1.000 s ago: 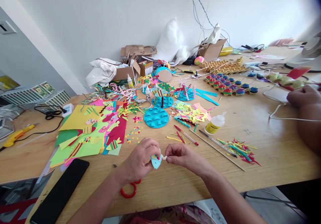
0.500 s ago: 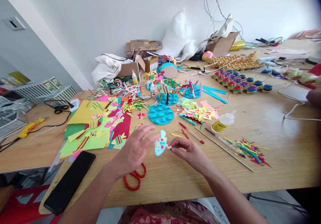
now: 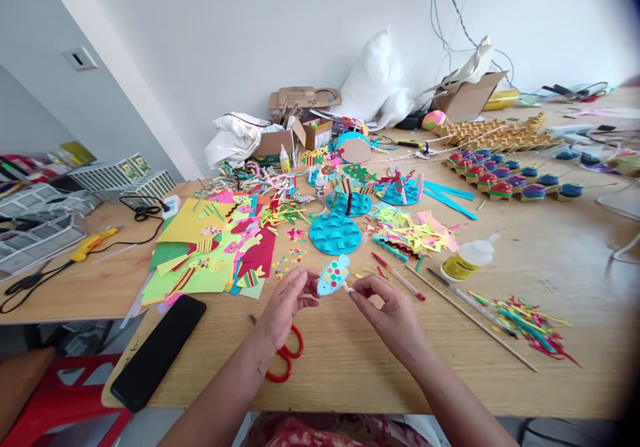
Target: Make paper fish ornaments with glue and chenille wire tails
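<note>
A light blue paper fish (image 3: 333, 277) with coloured dots hangs between my hands above the near part of the table. My right hand (image 3: 383, 307) pinches a short pale stem, perhaps pipe cleaner, that joins the fish's lower edge. Beside the fish's head is my left hand (image 3: 290, 300), its fingers curved and apart; whether a fingertip touches the paper I cannot tell. Red-handled scissors (image 3: 287, 353) lie under my left wrist, partly covered by it. Just beyond the fish sits a blue bumpy disc (image 3: 335, 235).
Coloured paper sheets (image 3: 173, 260) and a black phone (image 3: 159, 352) lie at left. To the right are a glue bottle (image 3: 467, 260), a red pen (image 3: 400, 277), a wooden stick (image 3: 475, 320) and paper strips (image 3: 533, 323). Painted egg-carton pieces (image 3: 500, 183) stand farther back.
The fish has tilted from nearly upright to slanting, its head now toward my left hand. My left hand has turned and lowered beside it. The view has shifted left.
</note>
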`<move>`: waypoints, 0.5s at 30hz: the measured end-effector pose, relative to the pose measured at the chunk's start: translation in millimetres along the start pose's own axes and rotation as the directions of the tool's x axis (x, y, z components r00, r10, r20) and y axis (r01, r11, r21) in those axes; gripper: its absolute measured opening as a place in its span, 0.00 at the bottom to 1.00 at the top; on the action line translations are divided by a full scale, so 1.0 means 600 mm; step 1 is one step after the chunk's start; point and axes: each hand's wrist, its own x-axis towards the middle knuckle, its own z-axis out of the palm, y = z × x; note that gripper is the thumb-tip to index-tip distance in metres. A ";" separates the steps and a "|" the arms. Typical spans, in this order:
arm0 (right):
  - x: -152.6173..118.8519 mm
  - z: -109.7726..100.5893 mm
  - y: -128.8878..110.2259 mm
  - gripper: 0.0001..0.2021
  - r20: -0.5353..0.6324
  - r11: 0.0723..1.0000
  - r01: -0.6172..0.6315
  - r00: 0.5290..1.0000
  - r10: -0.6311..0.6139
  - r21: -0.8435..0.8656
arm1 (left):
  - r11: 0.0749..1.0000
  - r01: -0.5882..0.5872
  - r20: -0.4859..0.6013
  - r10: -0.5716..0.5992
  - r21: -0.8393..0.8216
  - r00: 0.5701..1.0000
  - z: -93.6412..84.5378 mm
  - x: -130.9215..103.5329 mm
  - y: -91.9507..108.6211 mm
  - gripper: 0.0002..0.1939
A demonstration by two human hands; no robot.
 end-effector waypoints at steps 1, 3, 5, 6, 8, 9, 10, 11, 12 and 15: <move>0.000 0.005 0.003 0.08 -0.005 1.000 -0.015 1.000 0.015 0.023 | 1.000 0.003 0.005 -0.003 -0.020 1.000 0.002 0.000 -0.002 0.16; 0.001 0.014 0.009 0.08 -0.012 0.995 -0.046 0.999 0.047 0.087 | 1.000 0.009 0.018 -0.009 -0.026 1.000 0.006 0.000 -0.005 0.16; 0.001 0.023 0.013 0.08 -0.013 0.984 -0.079 0.996 0.083 0.162 | 1.000 0.018 0.021 -0.018 -0.010 1.000 0.011 -0.001 -0.008 0.15; 0.002 0.026 0.014 0.09 -0.007 0.975 -0.100 0.995 0.104 0.199 | 1.000 0.019 0.013 -0.019 -0.007 1.000 0.014 -0.002 -0.010 0.15; 0.003 0.030 0.014 0.10 0.017 0.951 -0.149 0.989 0.150 0.271 | 0.999 0.013 -0.019 -0.014 -0.029 1.000 0.017 -0.002 -0.013 0.14; 0.004 0.030 0.013 0.11 0.033 0.936 -0.175 0.984 0.174 0.306 | 0.999 0.006 -0.038 -0.008 -0.049 0.999 0.018 -0.002 -0.014 0.14; 0.004 0.030 0.013 0.13 0.046 0.919 -0.201 0.979 0.197 0.340 | 0.997 0.000 -0.053 -0.004 -0.071 0.999 0.018 -0.002 -0.016 0.14; 0.005 0.030 0.012 0.14 0.056 0.901 -0.225 0.974 0.220 0.372 | 0.996 -0.005 -0.062 -0.001 -0.093 0.998 0.017 -0.001 -0.017 0.14; 0.005 0.030 0.011 0.15 0.062 0.883 -0.245 0.969 0.241 0.401 | 0.993 -0.006 -0.067 -0.002 -0.114 0.998 0.016 0.000 -0.017 0.14; 0.005 0.033 0.011 0.16 0.063 0.832 -0.283 0.955 0.289 0.478 | 0.988 -0.001 -0.067 -0.009 -0.152 0.998 0.014 0.002 -0.020 0.15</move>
